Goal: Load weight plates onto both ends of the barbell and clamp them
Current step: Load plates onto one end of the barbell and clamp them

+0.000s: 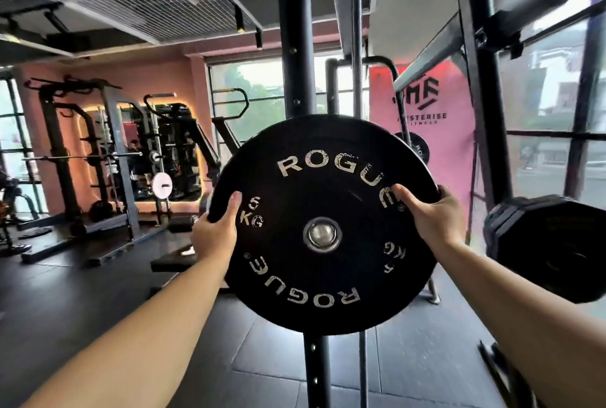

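The person holds a black weight plate (324, 276) upright at chest height, its printed face turned toward the camera (white lettering reads ROGUE and 5 KG, each 2 times). The left hand (214, 234) grips the rim on the plate's left side, thumb laid on the face beside the 5 KG mark and fingers curled behind the edge. The right hand (433, 214) grips the upper right rim the same way, thumb on the face by the last letter of ROGUE, fingers wrapped over the back. Both forearms reach out nearly straight.

A round steel bar end (322, 235) shows inside the plate's centre ring; how far the plate sits along the bar cannot be told from this angle. Directly behind the plate stands a dark rack upright (295, 47). To the right, apart from the held plate, a black many-sided plate (551, 250) hangs at about the same height. A pink banner (436, 119) stands behind the rack, and a second rack (108, 152) stands at the far left wall on the dark floor mats (98, 293).
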